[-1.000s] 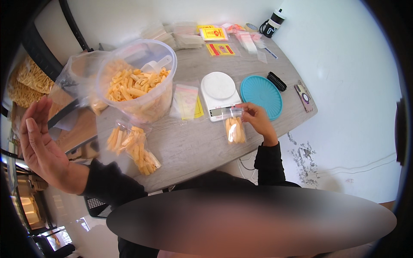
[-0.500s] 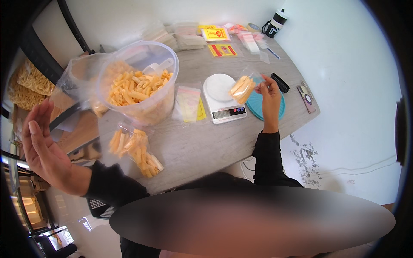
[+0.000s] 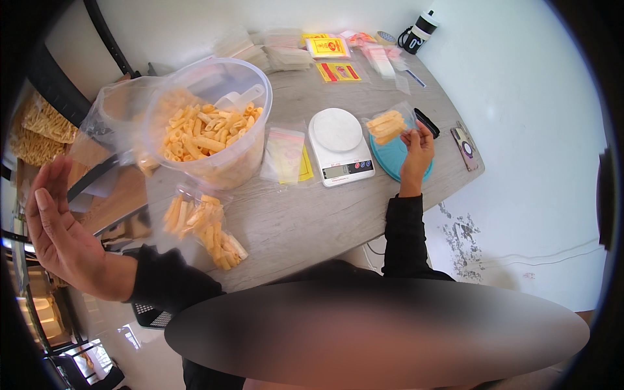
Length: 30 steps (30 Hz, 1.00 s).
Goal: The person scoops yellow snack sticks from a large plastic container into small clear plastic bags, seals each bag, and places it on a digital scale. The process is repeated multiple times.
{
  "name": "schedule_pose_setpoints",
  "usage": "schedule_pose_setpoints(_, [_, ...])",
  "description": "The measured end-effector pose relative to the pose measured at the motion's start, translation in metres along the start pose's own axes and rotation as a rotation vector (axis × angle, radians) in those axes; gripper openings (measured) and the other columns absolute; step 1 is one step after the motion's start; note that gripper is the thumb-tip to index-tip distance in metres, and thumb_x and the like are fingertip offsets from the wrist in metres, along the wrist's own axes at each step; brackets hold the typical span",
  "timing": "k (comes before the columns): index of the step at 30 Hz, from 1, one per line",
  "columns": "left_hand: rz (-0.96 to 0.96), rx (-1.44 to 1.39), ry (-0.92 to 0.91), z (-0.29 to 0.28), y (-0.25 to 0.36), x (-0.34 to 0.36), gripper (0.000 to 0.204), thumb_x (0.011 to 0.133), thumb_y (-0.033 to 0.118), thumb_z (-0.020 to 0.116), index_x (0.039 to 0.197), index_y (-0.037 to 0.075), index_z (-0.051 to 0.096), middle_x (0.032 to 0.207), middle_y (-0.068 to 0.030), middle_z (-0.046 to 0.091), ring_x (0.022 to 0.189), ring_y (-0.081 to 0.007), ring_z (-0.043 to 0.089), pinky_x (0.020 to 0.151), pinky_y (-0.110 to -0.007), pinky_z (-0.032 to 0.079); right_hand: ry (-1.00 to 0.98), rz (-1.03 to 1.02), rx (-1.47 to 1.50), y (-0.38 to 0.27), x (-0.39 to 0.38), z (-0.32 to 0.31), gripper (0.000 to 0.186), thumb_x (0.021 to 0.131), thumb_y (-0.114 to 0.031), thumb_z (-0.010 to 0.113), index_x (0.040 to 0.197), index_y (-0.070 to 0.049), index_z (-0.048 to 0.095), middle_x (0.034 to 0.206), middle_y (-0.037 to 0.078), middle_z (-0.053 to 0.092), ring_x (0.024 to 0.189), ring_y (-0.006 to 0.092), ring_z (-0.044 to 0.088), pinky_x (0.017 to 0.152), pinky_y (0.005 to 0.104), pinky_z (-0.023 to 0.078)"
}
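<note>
My right hand (image 3: 418, 153) pinches the edge of a small clear bag of pasta tubes (image 3: 388, 126), held above a round turquoise lid (image 3: 392, 160). Just left of it stands a white kitchen scale (image 3: 337, 140) with a bare round plate. My left hand (image 3: 71, 237) is raised off the table's left side, palm up and fingers stretched, holding nothing. Between the hands, a big translucent bucket (image 3: 229, 159) contains loose pasta tubes (image 3: 198, 133) and a white scoop (image 3: 242, 98). In front of the bucket lie filled pasta bags (image 3: 205, 224).
Empty zip bags (image 3: 283, 155) lie between bucket and scale. Stacks of clear bags (image 3: 286, 58) and yellow-red packets (image 3: 328, 47) line the back. A bottle (image 3: 419, 32), a black object (image 3: 426, 122) and a phone (image 3: 465, 146) sit along the right. Bagged pasta (image 3: 49, 127) is at far left.
My right hand has carried the pasta bag right, away from the scale and over the turquoise lid. My left hand has shifted slightly left, still stretched out.
</note>
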<state>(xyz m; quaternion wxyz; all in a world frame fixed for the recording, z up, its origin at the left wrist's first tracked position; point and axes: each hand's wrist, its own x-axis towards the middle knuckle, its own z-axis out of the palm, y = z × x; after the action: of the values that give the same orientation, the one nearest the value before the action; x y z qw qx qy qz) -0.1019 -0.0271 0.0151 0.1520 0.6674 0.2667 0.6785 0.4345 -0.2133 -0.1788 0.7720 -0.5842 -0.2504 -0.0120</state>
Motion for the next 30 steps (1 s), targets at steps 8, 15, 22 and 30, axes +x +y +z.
schedule_pose_setpoints(8, [0.005,-0.009,-0.027,0.002,0.001,0.0,0.031,0.108,0.014,0.046,0.117,-0.007,0.067,0.114,-0.0242,0.072,0.108,-0.0315,0.071,0.104,-0.04,0.054,-0.102,0.078,-0.005,0.003,-0.011,0.013,0.025,0.102,-0.005,0.058,0.125,0.003,0.059,0.098,0.007,0.067,0.086,0.014,0.069,0.081,0.0272,0.06])
schedule_pose_setpoints(15, [0.005,0.029,-0.033,0.008,0.004,-0.001,0.031,0.108,0.014,0.046,0.117,-0.007,0.067,0.113,-0.0238,0.072,0.108,-0.0312,0.072,0.104,-0.04,0.053,-0.209,0.178,0.002,0.002,-0.02,0.022,0.025,0.102,-0.006,0.059,0.126,0.002,0.059,0.1,0.008,0.068,0.088,0.0147,0.07,0.083,0.0269,0.059])
schedule_pose_setpoints(22, [0.006,0.062,-0.034,0.013,0.006,-0.002,0.031,0.108,0.015,0.047,0.116,-0.006,0.068,0.112,-0.0232,0.072,0.108,-0.0307,0.072,0.104,-0.041,0.054,-0.403,-0.024,-0.445,0.006,-0.026,0.021,0.033,0.1,-0.014,0.065,0.131,-0.002,0.062,0.107,0.005,0.066,0.093,0.0126,0.063,0.085,0.0258,0.051])
schedule_pose_setpoints(30, [-0.003,0.036,-0.037,0.014,0.007,-0.002,0.031,0.108,0.015,0.047,0.116,-0.007,0.068,0.112,-0.0236,0.072,0.107,-0.0312,0.072,0.103,-0.04,0.054,-0.279,-0.026,-0.466,0.01,-0.021,0.015,0.034,0.099,-0.017,0.065,0.131,-0.005,0.063,0.111,0.005,0.063,0.095,0.0141,0.058,0.079,0.0283,0.049])
